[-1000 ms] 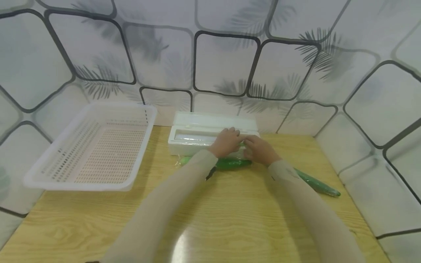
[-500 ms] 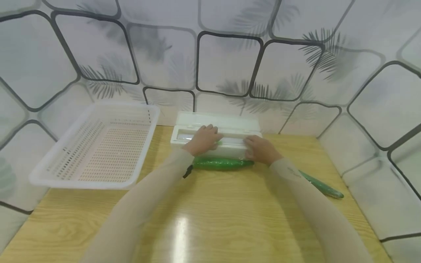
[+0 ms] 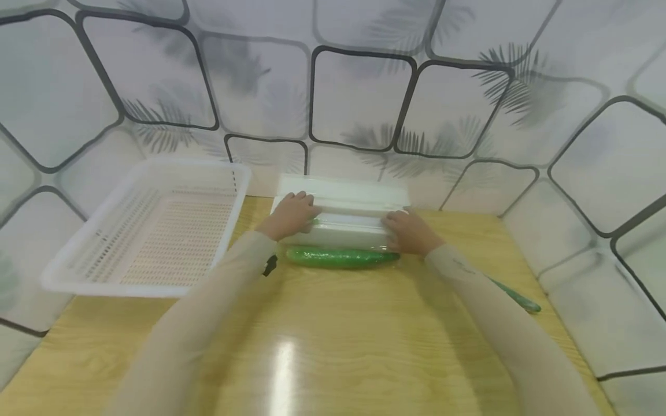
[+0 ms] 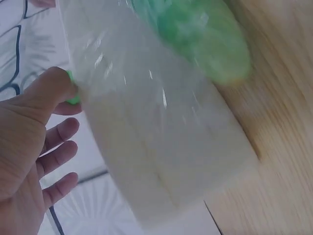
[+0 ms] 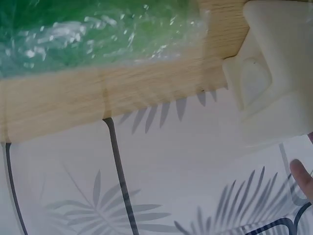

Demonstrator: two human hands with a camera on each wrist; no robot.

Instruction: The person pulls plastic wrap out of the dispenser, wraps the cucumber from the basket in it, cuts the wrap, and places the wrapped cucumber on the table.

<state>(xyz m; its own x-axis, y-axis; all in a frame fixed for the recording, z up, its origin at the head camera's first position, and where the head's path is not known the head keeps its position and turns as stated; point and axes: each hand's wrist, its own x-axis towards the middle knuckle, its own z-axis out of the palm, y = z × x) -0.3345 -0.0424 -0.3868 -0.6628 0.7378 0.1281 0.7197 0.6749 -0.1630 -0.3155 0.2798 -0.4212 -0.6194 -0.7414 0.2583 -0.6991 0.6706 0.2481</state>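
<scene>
A white cling film dispenser stands by the back wall, its lid raised. Near its left end my left hand pinches a small green slide cutter between thumb and forefinger; the other fingers stay loosely bent, as the left wrist view shows. My right hand grips the dispenser's right end; the right wrist view catches only a fingertip beside it. Clear film drapes over the dispenser's front. Just before it on the table lies a green cucumber in film, touched by neither hand.
A white perforated basket stands at the left. Another film-wrapped cucumber lies at the right, partly hidden by my right sleeve. Patterned wall covering closes off the wooden table behind and at the sides.
My left hand has slid leftward along the dispenser, from beside the right hand to the left end, uncovering the nearer cucumber. My right hand has stayed at the right end.
</scene>
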